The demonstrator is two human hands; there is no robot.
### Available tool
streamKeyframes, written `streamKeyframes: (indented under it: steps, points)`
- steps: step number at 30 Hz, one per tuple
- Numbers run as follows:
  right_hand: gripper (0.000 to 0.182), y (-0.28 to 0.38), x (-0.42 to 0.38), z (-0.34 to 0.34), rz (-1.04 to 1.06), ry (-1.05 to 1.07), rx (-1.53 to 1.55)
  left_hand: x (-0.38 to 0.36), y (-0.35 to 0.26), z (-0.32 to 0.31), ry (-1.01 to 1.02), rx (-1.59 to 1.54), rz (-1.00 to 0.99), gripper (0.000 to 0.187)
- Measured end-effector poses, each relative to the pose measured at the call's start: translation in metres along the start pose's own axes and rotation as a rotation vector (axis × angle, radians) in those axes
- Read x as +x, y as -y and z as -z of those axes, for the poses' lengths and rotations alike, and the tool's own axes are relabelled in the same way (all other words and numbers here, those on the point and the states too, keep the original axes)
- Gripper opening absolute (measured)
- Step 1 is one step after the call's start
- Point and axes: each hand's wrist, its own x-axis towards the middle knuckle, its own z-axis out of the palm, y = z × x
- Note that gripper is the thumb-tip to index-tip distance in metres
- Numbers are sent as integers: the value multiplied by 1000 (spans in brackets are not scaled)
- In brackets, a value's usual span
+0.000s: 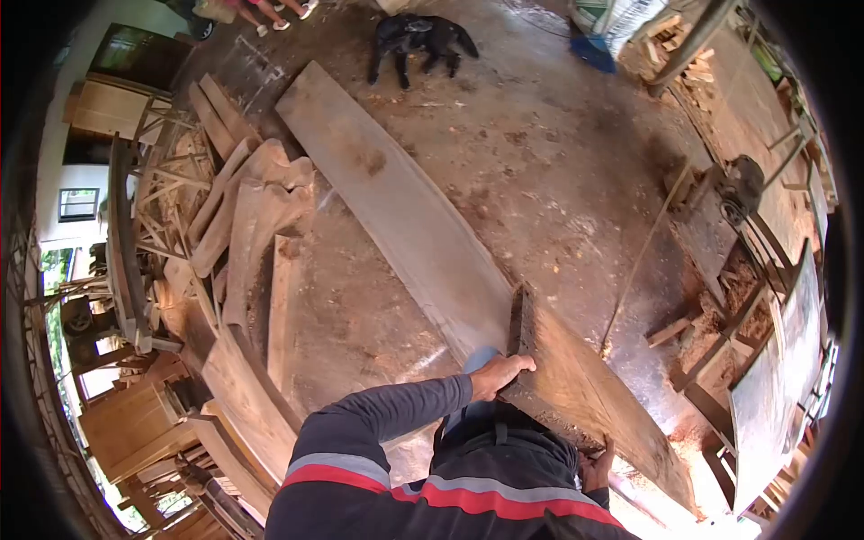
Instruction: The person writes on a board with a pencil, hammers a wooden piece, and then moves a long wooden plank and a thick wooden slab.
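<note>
A wide, thick wooden board (pixel 605 389) with rough bark-like edges is tilted against the front of my body, to the right of centre. My left hand (pixel 502 373) is closed on its near edge close to the upper end, thumb toward the face. Lower down, my right hand (pixel 596 468) grips the same edge; part of its fingers is hidden by the board. Just beyond lies a long, wide plank (pixel 387 207) on the floor, running from my feet to the upper left. The board's upper end overlaps the near end of this plank in view.
Slabs and beams (pixel 261 216) are piled at the left. A black dog (pixel 416 43) lies on the dusty floor at the top, near another person's legs (pixel 270 13). A motor-like machine (pixel 742 189) and a pale sheet (pixel 778 369) stand at the right. A cord (pixel 643 252) crosses the floor.
</note>
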Motion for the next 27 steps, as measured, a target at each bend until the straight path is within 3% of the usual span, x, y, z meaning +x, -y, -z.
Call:
streamKeyframes:
  steps: [6, 9, 10, 11, 12, 14, 16, 19, 21, 23, 26, 27]
  points:
    - [38, -90, -39, -140, 93, -150, 102, -48, -71, 115, 54, -55, 43, 57]
    - [34, -134, -45, -202, 139, -117, 93, -89, -124, 168, -46, 42, 73, 58]
    - [31, -148, -28, -202, 97, -114, 85, -81, -123, 199, -39, 55, 90, 58]
    - [31, -168, -26, -224, 93, -27, 128, -56, -120, 235, 10, 24, -13, 57]
    - [32, -183, -32, -251, 92, 46, 160, -67, -137, 253, 67, -20, -102, 57]
    - [34, -210, -41, -305, 73, -125, 71, -85, -175, 298, 128, -159, 14, 53]
    - [36, -256, -48, -365, 118, -113, 172, -94, -210, 349, -8, -53, -36, 47]
    - [39, -293, -60, -443, 113, -78, 86, -134, -274, 414, 96, -76, -1, 39]
    - [38, -326, -62, -490, 79, 100, 54, -151, -317, 456, 84, -8, -7, 38]
    - [37, -353, -65, -545, 85, 123, 107, -160, -357, 495, 92, 101, 34, 36]
    - [35, -387, -79, -628, 130, 14, 102, -163, -412, 550, 168, 114, 37, 35]
    - [35, -398, -81, -658, 145, -25, 123, -163, -428, 574, 96, 90, 6, 35]
